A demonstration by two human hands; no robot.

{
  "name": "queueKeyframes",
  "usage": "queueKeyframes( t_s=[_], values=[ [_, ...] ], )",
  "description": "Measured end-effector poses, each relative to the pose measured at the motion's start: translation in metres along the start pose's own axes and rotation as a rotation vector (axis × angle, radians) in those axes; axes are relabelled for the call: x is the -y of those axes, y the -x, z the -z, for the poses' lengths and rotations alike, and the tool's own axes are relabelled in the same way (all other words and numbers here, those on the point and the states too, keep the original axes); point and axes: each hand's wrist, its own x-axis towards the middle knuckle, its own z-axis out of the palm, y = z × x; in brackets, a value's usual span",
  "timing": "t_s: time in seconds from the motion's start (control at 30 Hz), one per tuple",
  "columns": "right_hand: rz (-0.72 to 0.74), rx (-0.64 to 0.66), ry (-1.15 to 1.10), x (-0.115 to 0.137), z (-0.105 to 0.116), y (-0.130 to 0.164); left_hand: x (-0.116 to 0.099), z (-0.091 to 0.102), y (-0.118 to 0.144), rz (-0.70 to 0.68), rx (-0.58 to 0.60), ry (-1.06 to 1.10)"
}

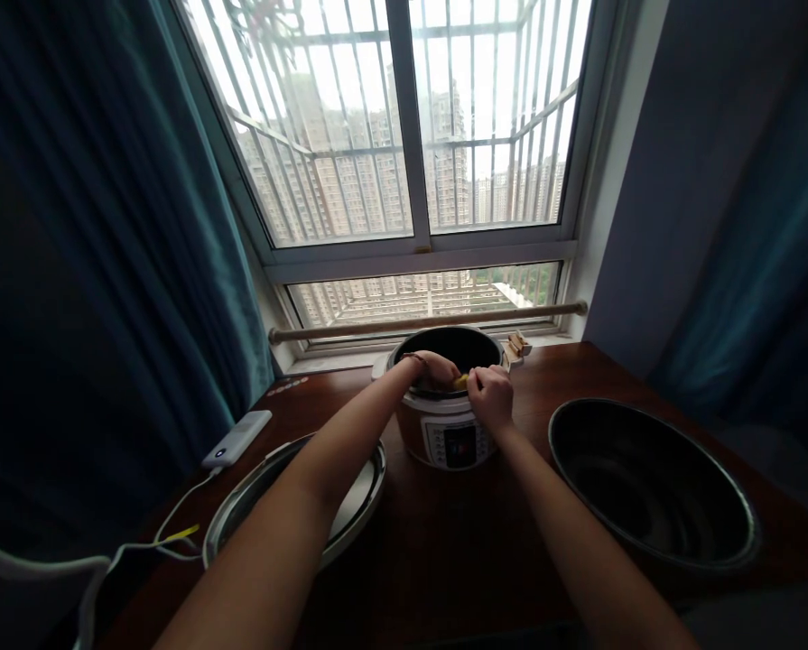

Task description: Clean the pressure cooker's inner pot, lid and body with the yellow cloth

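Note:
A white and brown electric pressure cooker point(413, 433) stands before the window, its top open and its front panel facing me. My left hand point(437, 368) reaches over the near rim into the opening, fingers bent and partly hidden. At its fingertips shows a small yellow thing point(461, 383), perhaps a cloth or sponge; most of it is covered. Closed in a fist, my right hand point(491, 393) is at the cooker's right front rim, against the other side of the yellow thing.
A round lid point(369, 492) lies on the wooden table point(431, 560) at left, partly behind my left forearm. On the right sits a dark inner pot point(647, 483). A white power bank point(237, 440) with a cable point(180, 506) lies by the curtain point(193, 226). A rail point(431, 322) crosses behind the cooker.

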Motion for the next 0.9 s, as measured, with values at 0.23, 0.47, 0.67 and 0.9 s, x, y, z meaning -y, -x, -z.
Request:
queueKeyframes(
  t_s=[0.23, 0.47, 0.67, 0.9],
  values=[
    [-0.046, 0.031, -0.206, 0.004, 0.010, -0.010, 0.013, 0.008, 0.051, -0.272, -0.536, 0.091],
    [0.050, 0.409, -0.398, 0.019, 0.010, -0.063, -0.008, 0.005, 0.063, -0.491, -0.673, 0.128],
    [-0.108, 0.395, -0.007, 0.006, -0.001, -0.113, -0.010, -0.046, 0.074, -0.070, -1.160, -0.319],
    [0.106, 0.815, -0.048, 0.019, -0.046, -0.110, 0.027, -0.126, 0.074, -0.353, -1.393, -0.467]
  ],
)
